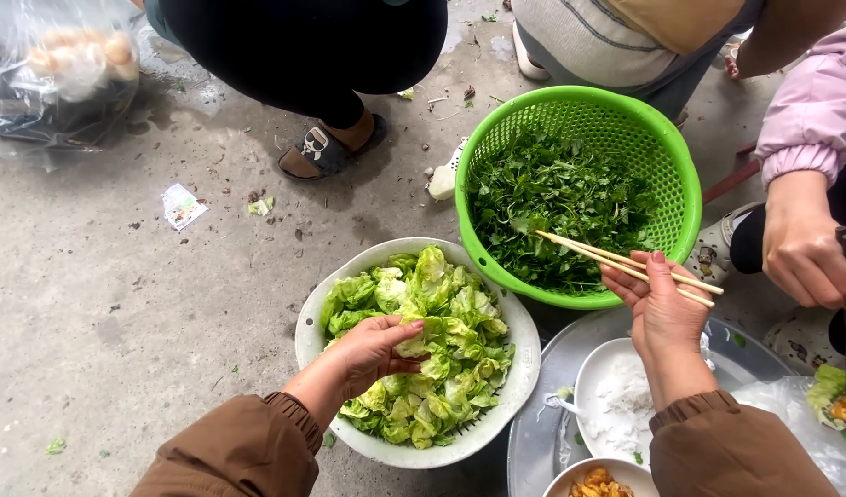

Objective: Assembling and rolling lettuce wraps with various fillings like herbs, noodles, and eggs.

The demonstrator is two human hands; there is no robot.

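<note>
My left hand (372, 354) reaches into a white colander (308, 336) full of pale green lettuce leaves (446, 308), fingers closed on a leaf. My right hand (662, 308) holds a pair of wooden chopsticks (616, 262) whose tips point into a green plastic basket (667, 147) of dark leafy herbs (556, 207). Both my sleeves are brown.
A metal tray (533, 433) carries a white bowl of rice noodles (616, 400) and a bowl of orange food (593, 480). Another person's hand (805, 248) in a pink sleeve holds dark chopsticks at right. Someone's sandalled foot (326, 152) and a plastic bag (59, 78) lie on the concrete floor.
</note>
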